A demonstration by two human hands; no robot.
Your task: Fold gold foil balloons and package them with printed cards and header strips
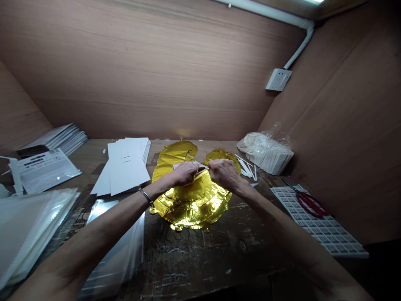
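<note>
A flattened gold foil balloon (184, 205) with scalloped edges lies on the table, its shiny skin creased. Over its middle, my left hand (186, 172) is closed in a pinch; what its fingers grip is hidden. My right hand (225, 172) is closed just to the right, knuckles up, with a thin white straw (205, 168) showing at its fingers in the gap between the hands. A small white paper piece (176, 166) shows behind my left hand. Loose white straws (247, 168) lie to the right of my right hand.
White cards (128, 169) and clear plastic sleeves (125, 246) lie left, with more sleeves (34, 225) and stacked packets (62, 140) farther out. A bag of white straws (266, 152) stands back right. Red-handled scissors (311, 205) rest on a sticker sheet (326, 230). Wooden walls enclose the table.
</note>
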